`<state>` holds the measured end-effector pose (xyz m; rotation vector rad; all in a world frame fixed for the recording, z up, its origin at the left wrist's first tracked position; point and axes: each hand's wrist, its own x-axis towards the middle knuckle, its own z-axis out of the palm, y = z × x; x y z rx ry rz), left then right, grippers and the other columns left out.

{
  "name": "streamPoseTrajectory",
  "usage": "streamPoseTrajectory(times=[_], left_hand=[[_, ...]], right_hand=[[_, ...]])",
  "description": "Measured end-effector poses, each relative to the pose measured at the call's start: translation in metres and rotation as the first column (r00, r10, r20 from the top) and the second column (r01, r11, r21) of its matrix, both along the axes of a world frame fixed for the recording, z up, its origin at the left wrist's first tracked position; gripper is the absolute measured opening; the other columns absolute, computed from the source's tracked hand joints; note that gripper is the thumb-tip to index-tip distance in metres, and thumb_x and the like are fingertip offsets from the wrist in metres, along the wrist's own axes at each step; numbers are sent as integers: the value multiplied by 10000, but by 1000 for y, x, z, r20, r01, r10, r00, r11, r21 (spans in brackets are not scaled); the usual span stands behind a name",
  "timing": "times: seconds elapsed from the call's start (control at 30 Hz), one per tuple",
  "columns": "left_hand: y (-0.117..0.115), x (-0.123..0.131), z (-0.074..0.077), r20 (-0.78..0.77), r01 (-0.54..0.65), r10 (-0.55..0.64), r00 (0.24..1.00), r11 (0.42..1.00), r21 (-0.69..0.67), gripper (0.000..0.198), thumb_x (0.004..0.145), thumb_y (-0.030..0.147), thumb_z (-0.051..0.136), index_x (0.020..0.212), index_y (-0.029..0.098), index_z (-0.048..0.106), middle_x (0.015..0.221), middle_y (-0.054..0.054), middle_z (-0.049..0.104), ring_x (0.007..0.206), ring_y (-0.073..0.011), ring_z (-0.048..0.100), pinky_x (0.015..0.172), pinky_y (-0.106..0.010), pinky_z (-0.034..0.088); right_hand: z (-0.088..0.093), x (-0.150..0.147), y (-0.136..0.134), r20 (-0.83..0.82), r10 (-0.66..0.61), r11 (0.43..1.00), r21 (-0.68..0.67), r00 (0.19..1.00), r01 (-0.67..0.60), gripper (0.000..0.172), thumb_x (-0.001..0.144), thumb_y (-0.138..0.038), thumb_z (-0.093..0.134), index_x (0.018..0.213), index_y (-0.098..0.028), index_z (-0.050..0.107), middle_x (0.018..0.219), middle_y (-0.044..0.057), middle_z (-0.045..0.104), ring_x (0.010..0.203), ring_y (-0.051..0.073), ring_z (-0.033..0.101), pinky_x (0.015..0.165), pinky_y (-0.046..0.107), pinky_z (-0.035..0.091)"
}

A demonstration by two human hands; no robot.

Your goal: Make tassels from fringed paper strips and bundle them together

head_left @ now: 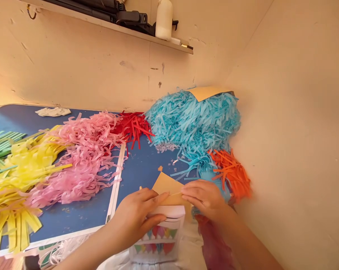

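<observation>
Packet [158, 242], white and printed with coloured pennants, sits lowest, its base hard to make out against pale cloth [116, 262]. The left hand [138, 212] clamps its top edge between thumb and fingers, hiding one corner. Just above, a yellow card [165, 183] is pinched in the right hand's [206, 197] closed fingertips, partly covered. Beyond, a scuffed blue table [143, 161], cut off at left, carries pink fringe [82, 157]; turquoise fringe [192, 120] heaps near a marked wall [293, 112], beneath a cropped shelf [147, 36].

Sky-blue fringe [196, 120] blazed! Left of it shone pink strips [83, 161], yellow strips [34, 153]; in front of it, tan paper [165, 183].
</observation>
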<state>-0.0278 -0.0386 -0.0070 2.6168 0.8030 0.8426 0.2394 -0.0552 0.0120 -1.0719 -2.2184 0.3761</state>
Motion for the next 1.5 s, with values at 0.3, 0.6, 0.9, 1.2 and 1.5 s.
streamPoseTrajectory(times=[0.3, 0.6, 0.9, 1.2, 1.5], left_hand=[[4, -1, 0, 5, -35, 35, 999, 997, -71, 464, 967, 475, 483, 1366, 245, 546, 955, -51, 739, 785, -189, 686, 653, -288, 556], [-2, 2, 1, -35, 4, -9, 999, 994, -113, 472, 961, 482, 490, 1356, 230, 547, 1030, -72, 729, 850, -214, 690, 720, -340, 561], [-3, -3, -5, -48, 3, -9, 999, 992, -126, 481, 945, 464, 531, 1360, 221, 543, 1047, -79, 726, 885, -233, 694, 773, -382, 567], [-4, -4, -5, -33, 2, -6, 999, 993, -115, 453, 960, 469, 498, 1336, 225, 561, 1018, -69, 730, 846, -224, 693, 736, -362, 561], [-3, -3, -7, -26, 17, -20, 999, 994, -108, 466, 967, 493, 471, 1367, 260, 525, 1021, -66, 728, 865, -223, 691, 759, -360, 551]], right_hand=[[-18, 20, -20, -147, -81, 982, 156, 986, 104, 204, 960, -238, 568, 1018, -347, 730, 1102, 47, 685, 986, 227, 647, 822, 401, 503], [-10, 5, -9, -97, -114, 993, -46, 989, 109, 324, 948, -318, 610, 1272, -301, 602, 1263, 75, 608, 1171, 261, 542, 976, 452, 436], [-16, -2, -8, 35, -114, 915, 394, 993, 91, 146, 939, -128, 606, 980, -261, 649, 1040, 34, 692, 964, 220, 607, 822, 422, 388], [-14, 2, -11, -25, -125, 978, 164, 992, 128, 263, 960, -265, 570, 1222, -264, 590, 1123, 83, 608, 1032, 242, 576, 856, 411, 473], [-12, -8, -4, 95, -94, 898, 439, 991, 43, 254, 897, -94, 635, 1065, -282, 667, 1080, 41, 694, 982, 225, 596, 826, 411, 390]])
